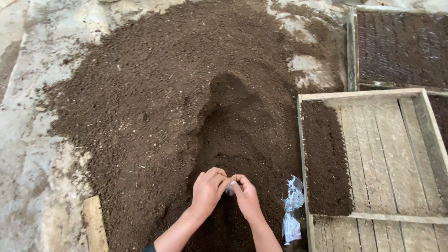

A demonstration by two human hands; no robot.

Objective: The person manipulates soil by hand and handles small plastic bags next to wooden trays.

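Note:
A big heap of dark brown soil [177, 93] covers the concrete floor. Low in the view, both hands meet over the soil. My left hand [208, 190] and my right hand [246, 196] pinch a small clear plastic bag [230, 187] between their fingertips. Only a sliver of the bag shows between the fingers. A scooped hollow [228, 126] runs through the soil just beyond the hands.
A wooden tray [373, 95] lies at the right, its left part filled with a block of soil-packed bags [324, 158]. A crumpled bundle of clear plastic bags [291, 210] lies beside it. Another filled tray [401, 46] sits beyond. A wooden plank [95, 224] lies at lower left.

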